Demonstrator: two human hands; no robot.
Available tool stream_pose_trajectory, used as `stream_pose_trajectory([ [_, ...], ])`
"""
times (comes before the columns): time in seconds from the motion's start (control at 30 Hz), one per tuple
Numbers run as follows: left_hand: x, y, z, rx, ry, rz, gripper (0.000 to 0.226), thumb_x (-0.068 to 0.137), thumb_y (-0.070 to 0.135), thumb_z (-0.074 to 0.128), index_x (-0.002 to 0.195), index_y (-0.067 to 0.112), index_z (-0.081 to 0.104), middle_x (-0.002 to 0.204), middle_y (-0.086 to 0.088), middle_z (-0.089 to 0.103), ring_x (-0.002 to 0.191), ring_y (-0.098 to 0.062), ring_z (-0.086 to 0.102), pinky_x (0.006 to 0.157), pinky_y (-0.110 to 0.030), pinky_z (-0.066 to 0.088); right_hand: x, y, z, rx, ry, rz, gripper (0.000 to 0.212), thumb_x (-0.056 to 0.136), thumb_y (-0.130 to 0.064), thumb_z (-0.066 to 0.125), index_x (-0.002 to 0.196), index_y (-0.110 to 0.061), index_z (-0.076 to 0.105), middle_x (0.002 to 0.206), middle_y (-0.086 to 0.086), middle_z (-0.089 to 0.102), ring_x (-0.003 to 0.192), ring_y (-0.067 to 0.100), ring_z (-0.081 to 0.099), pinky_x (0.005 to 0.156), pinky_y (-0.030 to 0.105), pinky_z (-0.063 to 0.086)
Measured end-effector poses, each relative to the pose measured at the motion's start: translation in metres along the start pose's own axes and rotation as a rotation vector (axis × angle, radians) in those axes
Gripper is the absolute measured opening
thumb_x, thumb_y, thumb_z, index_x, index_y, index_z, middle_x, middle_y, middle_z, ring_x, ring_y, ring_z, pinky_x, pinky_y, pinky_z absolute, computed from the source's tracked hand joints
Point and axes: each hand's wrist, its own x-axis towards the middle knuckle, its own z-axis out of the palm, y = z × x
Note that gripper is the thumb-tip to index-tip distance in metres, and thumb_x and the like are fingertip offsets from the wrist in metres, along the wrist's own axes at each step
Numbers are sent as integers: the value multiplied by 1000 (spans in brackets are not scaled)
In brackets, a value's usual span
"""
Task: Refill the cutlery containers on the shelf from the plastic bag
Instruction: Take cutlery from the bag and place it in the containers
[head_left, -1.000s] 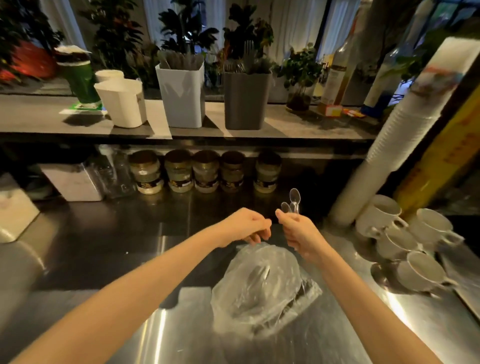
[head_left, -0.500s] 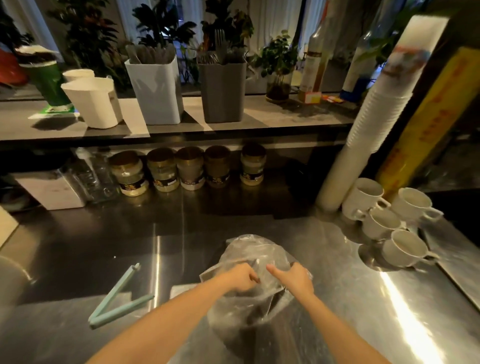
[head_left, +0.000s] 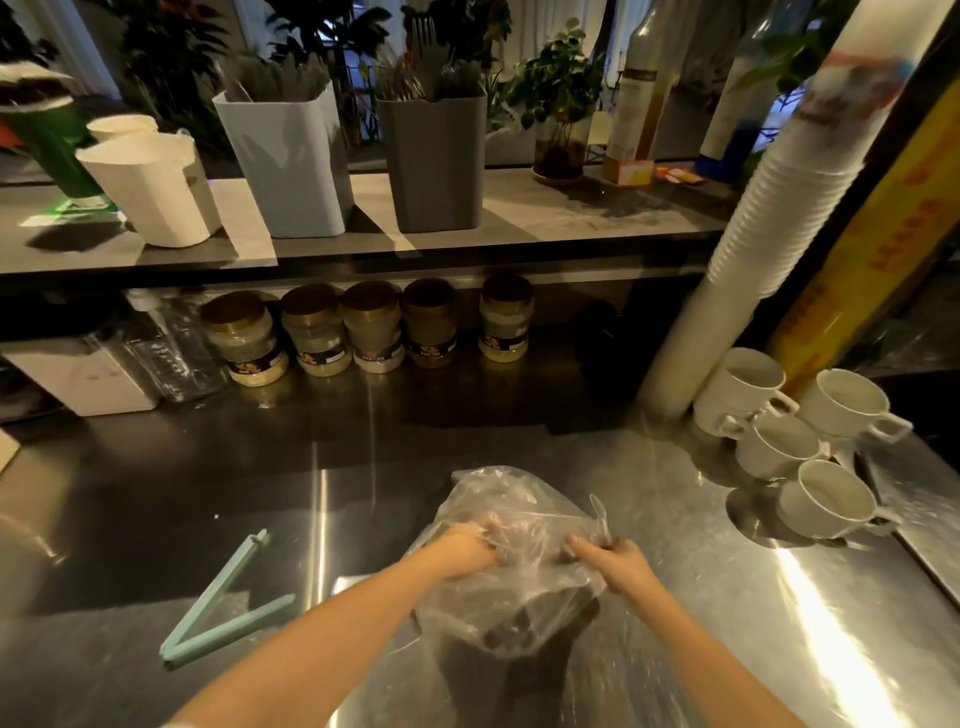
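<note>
You have bare steel counter (head_left: 363, 483) between the plastic bag (head_left: 498, 499) and the jars (head_left: 374, 327) under the shelf (head_left: 571, 228). Mugs (head_left: 779, 447) and a leaning cup stack (head_left: 769, 218) crowd your right; a bag clip (head_left: 213, 596) lies at your left, well apart.

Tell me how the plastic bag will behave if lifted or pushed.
Likely floppy: the plastic bag crumples where the left hand grips it. Probably bottom-heavy, since dark contents pool low. It may slide easily on the shiny steel counter.

Five jars (head_left: 374, 332), four mugs (head_left: 826, 499), three shelf containers (head_left: 288, 161), one plastic bag (head_left: 498, 499), one clip (head_left: 223, 608), one spoon (head_left: 600, 512) showing
</note>
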Motion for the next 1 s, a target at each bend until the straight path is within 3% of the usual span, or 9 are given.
stream_pose_trajectory([
  [0.07,-8,5,1,59,-27,1,59,91,38,56,143,16,39,146,-7,40,133,-25,40,112,-36,31,0,-1,-5,-20,-33,-36,23,73,-31,79,84,-14,69,82,2,71,87,17,67,78,23,51],
  [0.2,-4,13,17,63,-61,-43,60,90,43,56,143,21,35,140,-7,41,127,-24,42,108,-33,35,13,0,8,-115,-36,-48,85,41,-62,84,109,-14,67,112,5,69,106,18,64,100,38,47],
  [0.3,0,17,25,5,-68,-55,59,93,31,55,145,31,27,130,-7,46,115,-21,51,95,-27,45,14,-7,22,-353,-23,56,101,60,-63,75,138,-8,41,139,9,49,127,25,47,105,34,37],
  [0.4,3,15,24,3,-118,-13,62,93,18,52,144,41,24,111,-3,49,88,-13,53,77,-23,47,17,-8,35,-422,-16,30,107,58,-67,74,140,-10,36,138,7,49,124,25,49,102,34,42],
  [0.53,3,6,16,-38,-162,-17,64,87,38,62,144,33,34,138,2,42,124,-18,44,108,-31,35,29,1,41,-605,65,-45,78,73,-47,73,135,-16,39,128,2,54,113,23,56,90,30,46],
  [0.67,11,6,2,-25,-149,-80,87,71,75,56,145,39,28,149,2,31,136,-25,32,114,-40,24,42,-1,23,-359,-5,-29,49,85,-8,64,131,-6,48,120,8,58,101,18,54,84,24,42],
  [0.73,15,10,-5,3,-127,-77,77,76,69,55,142,36,31,146,2,35,133,-25,35,113,-38,26,45,-4,14,-276,-37,-30,43,88,-2,59,130,-3,49,110,4,57,96,14,52,81,23,43],
  [0.87,21,20,-7,-62,-111,-107,84,71,67,65,141,34,31,143,-2,39,130,-27,39,110,-39,31,43,-7,11,-176,-67,-31,38,94,5,46,132,7,42,127,24,53,111,30,53,86,21,45],
  [1.0,17,34,-2,-83,-105,-89,79,85,51,61,147,24,21,149,-9,31,135,-30,33,109,-37,28,42,-3,8,19,-119,49,31,96,5,42,125,5,51,99,13,64,91,23,60,73,23,51],
])
